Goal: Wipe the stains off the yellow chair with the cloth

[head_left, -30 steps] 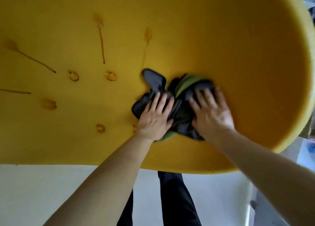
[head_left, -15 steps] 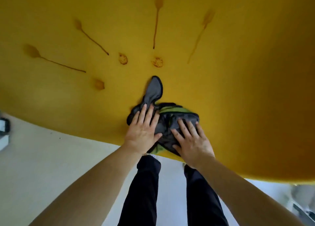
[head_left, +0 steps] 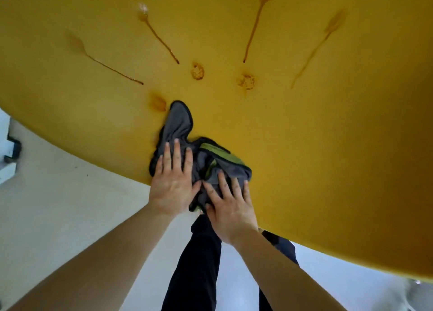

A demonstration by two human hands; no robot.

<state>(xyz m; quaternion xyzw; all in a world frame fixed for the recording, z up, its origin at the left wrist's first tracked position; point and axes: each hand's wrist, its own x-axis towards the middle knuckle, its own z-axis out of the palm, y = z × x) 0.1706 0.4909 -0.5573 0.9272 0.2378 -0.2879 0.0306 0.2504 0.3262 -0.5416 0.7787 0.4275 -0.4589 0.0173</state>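
Here, seen from the head camera looking down, the curved surface of a yellow chair (head_left: 328, 146) fills most of the upper part of the view. A crumpled grey cloth (head_left: 178, 121) with a green layer lies on the chair close to its near edge. The left hand (head_left: 172, 184) lies flat on the left part of the cloth, fingers straight and pressing down. The right hand (head_left: 230, 207) lies flat on the right part, fingers spread; the two hands sit side by side, nearly touching. One grey flap of the cloth sticks out beyond the left fingers, and its tip touches a brownish smear (head_left: 158, 102). Farther up, the stains (head_left: 198, 71) show as two crusty blotches and four long thin streaks that fan outward, each with a wider blob at its far end. Below the chair's edge are the person's legs in dark trousers (head_left: 194, 264), standing on a pale floor (head_left: 58, 193).
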